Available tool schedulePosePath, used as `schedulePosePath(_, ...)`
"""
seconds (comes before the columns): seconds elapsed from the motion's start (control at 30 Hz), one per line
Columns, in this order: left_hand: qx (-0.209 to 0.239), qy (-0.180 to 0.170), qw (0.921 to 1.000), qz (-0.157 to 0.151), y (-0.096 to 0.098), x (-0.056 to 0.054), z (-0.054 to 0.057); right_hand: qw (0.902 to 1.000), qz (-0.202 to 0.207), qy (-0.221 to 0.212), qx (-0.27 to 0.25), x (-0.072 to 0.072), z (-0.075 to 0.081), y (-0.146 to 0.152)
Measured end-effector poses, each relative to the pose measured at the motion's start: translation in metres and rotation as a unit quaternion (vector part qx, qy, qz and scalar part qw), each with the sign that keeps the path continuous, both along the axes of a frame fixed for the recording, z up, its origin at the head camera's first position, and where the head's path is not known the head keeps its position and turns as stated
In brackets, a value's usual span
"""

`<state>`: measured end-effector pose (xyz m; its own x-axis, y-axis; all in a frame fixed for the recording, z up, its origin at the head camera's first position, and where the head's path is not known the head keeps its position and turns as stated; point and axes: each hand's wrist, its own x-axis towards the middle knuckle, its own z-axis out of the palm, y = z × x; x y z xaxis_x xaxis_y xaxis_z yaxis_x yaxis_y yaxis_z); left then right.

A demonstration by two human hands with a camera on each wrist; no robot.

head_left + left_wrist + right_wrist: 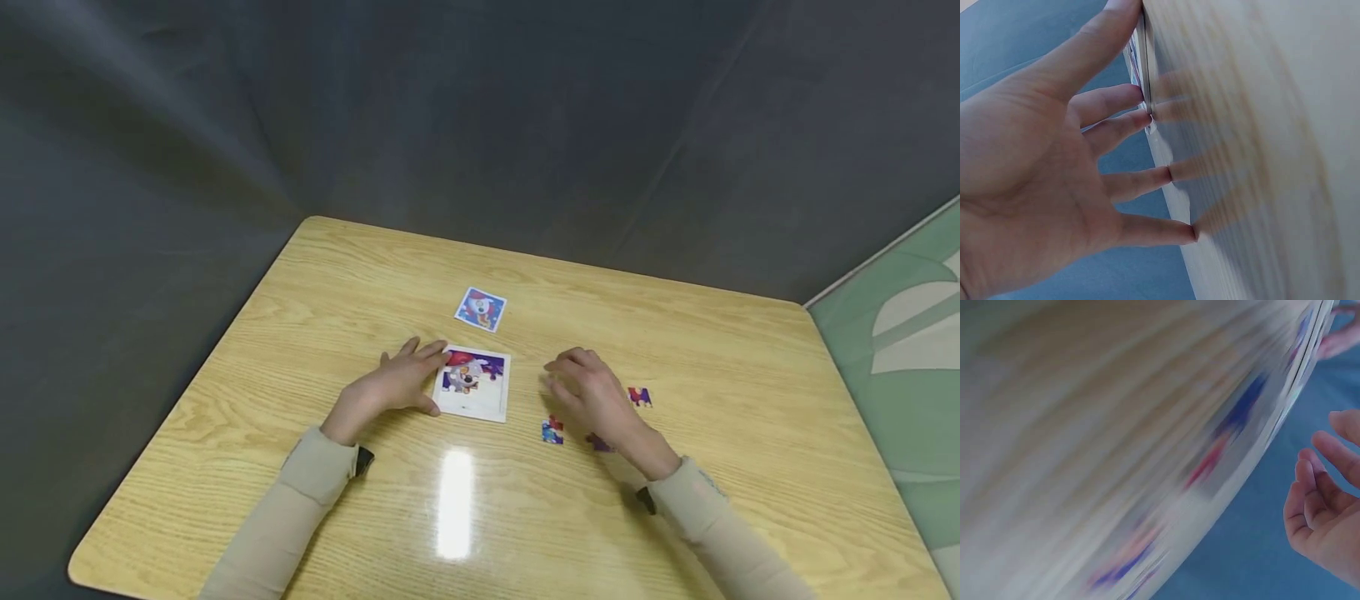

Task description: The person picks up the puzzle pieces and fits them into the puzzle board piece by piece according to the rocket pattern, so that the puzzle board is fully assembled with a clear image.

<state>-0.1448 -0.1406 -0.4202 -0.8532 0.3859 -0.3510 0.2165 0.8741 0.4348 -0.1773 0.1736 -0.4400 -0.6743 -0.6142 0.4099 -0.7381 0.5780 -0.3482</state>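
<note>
A white square puzzle tray (472, 414) lies on the table, its upper and left part filled with joined jigsaw pieces of a cartoon figure. My left hand (397, 385) touches the tray's left side, thumb near the lower corner and index finger near the upper one. In the left wrist view its spread fingers (1147, 231) are straight, several fingertips on the tabletop. To the right of the tray, my right hand (596, 398) hovers with loosely bent fingers; nothing shows between them. Around it lie loose jigsaw pieces: one blue and red (552, 432), one purple (601, 443), one red and purple (640, 397).
A small picture card (481, 309) with a cartoon face lies beyond the tray. The wooden table (360, 517) has dark cloth (480, 125) behind it and on the left. A green patterned surface (892, 358) borders it on the right.
</note>
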Motion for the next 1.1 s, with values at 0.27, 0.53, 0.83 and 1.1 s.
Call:
schedulePosePath(0.27, 0.009, -0.008, 0.9999, 0.012, -0.003, 0.002, 0.001, 0.9989, -0.044, -0.006, 0.013, 0.002, -0.010, 0.074)
schedulePosePath(0.53, 0.013, -0.006, 0.9998, 0.013, -0.004, 0.004, 0.002, 0.9950, -0.093, -0.025, 0.026, 0.007, -0.008, 0.108)
schedulePosePath(0.83, 0.013, -0.005, 0.9998, 0.012, -0.002, 0.003, 0.003, 0.9949, -0.099, 0.000, 0.019, 0.007, -0.009, 0.113)
schedulePosePath(1.1, 0.017, -0.005, 0.9998, 0.011, 0.000, 0.003, 0.002, 0.9925, -0.119, 0.026, -0.008, 0.008, -0.008, 0.109)
